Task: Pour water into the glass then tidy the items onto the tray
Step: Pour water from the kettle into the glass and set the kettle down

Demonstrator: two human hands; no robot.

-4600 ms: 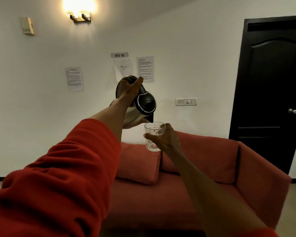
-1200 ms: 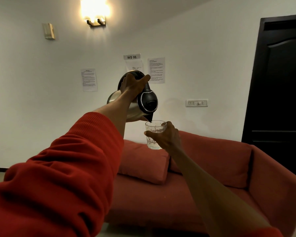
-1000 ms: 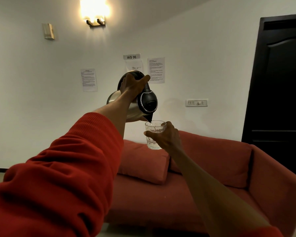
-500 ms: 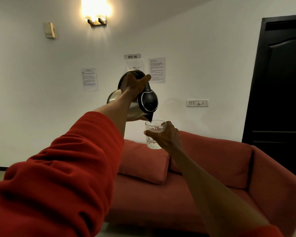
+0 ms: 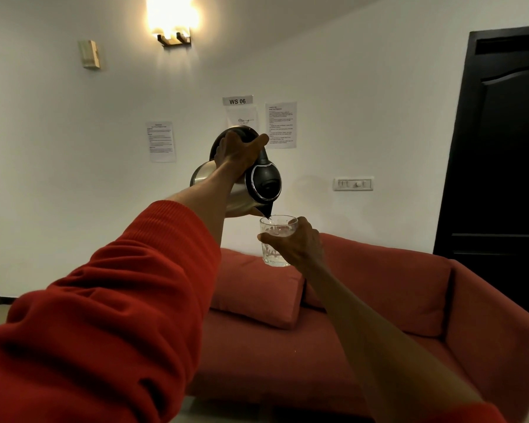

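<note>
Change: since half a second ago we see almost nothing shifted; our two hands keep the same raised pose, and the water level in the glass looks a touch higher, though we cannot be sure.
Left hand: our left hand [image 5: 237, 154] has its grip curled around the black handle of the stainless-steel electric kettle with a black lid [image 5: 251, 187], holding it up in the air and tipped steeply forward.
Kettle spout: the black spout points down, its tip just over the near rim of the glass.
Right hand: our right hand [image 5: 298, 244] has its grip wrapped around the short clear patterned drinking glass [image 5: 274, 241], holding it upright below the spout.
Glass: it sits in mid-air in front of the wall, above the couch, with some water visible inside.
Sleeve: a red ribbed sleeve [image 5: 104, 315] covers our left arm, pushed back from the forearm.
Couch: a red fabric couch [image 5: 379, 315] stands under our arms, with a red cushion [image 5: 257, 294] leaning on its back.
Wall: white, with printed paper sheets [image 5: 281, 125], a sign reading "WS 06" [image 5: 237, 101], a lit wall lamp [image 5: 173, 24] and a switch plate [image 5: 353, 184].
Door: a dark door [image 5: 501, 148] stands at the right.
</note>
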